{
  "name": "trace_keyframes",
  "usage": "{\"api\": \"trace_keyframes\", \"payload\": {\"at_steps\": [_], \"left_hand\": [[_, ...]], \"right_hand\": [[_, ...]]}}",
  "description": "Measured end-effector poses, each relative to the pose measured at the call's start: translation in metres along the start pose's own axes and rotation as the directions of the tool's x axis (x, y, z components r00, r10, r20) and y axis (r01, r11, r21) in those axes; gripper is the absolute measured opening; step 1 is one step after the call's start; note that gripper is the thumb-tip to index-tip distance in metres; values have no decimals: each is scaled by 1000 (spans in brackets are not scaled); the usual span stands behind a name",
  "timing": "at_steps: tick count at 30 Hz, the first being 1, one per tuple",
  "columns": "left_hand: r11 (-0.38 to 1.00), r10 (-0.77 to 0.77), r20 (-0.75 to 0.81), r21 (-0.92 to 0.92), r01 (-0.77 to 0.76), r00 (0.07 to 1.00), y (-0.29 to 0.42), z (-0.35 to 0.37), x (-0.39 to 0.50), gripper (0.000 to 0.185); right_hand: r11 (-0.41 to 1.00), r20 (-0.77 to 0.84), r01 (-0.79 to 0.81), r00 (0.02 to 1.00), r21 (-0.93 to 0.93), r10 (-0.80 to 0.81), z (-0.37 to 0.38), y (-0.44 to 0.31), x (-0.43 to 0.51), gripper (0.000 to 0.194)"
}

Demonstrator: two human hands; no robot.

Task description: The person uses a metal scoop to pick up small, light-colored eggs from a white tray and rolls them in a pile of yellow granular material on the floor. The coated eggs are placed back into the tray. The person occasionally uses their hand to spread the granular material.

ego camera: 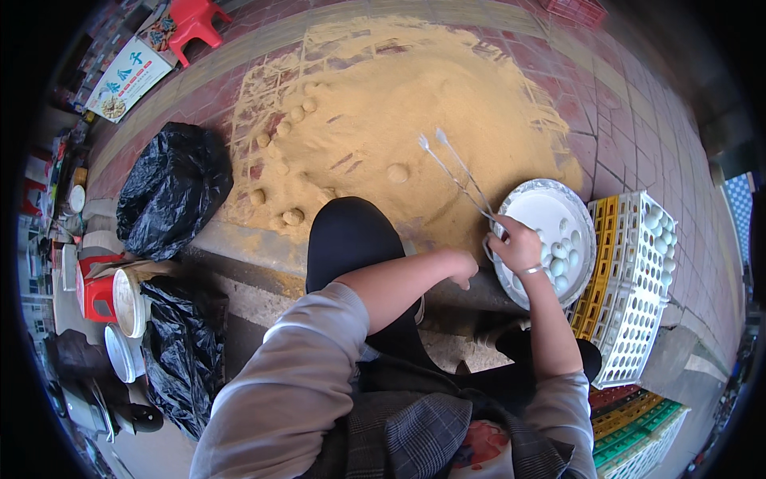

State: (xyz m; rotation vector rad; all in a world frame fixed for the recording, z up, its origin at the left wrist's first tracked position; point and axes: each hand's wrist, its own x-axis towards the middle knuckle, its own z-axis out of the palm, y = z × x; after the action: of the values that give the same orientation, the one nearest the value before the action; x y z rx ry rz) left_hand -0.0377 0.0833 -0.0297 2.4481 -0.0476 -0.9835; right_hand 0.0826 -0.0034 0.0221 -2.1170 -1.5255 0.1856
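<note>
My right hand grips a pair of long metal tongs near the handle. The tongs' two tips are whitened and spread apart above a heap of tan powdery material; nothing is between them. Below that hand a round basin contains whitish liquid and several pale blue-green eggs. My left hand hangs left of the basin, past my knee, its fingers bent and partly hidden. One tan-coated egg lies on the heap below the tongs. Other coated eggs rest along its left side.
White plastic crates with eggs on top stand right of the basin. More stacked crates are below them. Black plastic bags, white buckets and a red stool are at left. Another red stool is farther off.
</note>
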Motion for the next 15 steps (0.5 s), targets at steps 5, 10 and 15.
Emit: {"api": "trace_keyframes", "payload": {"at_steps": [5, 10, 15], "left_hand": [[1000, 13, 12, -4, -13, 1000, 6, -3, -3, 48], [998, 63, 67, -4, -63, 996, 6, 7, 0, 48], [989, 139, 133, 39, -146, 981, -1, 33, -7, 50]], "right_hand": [[964, -56, -264, 962, 42, 266, -52, 56, -75, 33], [840, -153, -542, 829, 20, 538, -91, 107, -149, 33], [750, -185, -660, 732, 47, 656, -105, 131, -193, 32]]}}
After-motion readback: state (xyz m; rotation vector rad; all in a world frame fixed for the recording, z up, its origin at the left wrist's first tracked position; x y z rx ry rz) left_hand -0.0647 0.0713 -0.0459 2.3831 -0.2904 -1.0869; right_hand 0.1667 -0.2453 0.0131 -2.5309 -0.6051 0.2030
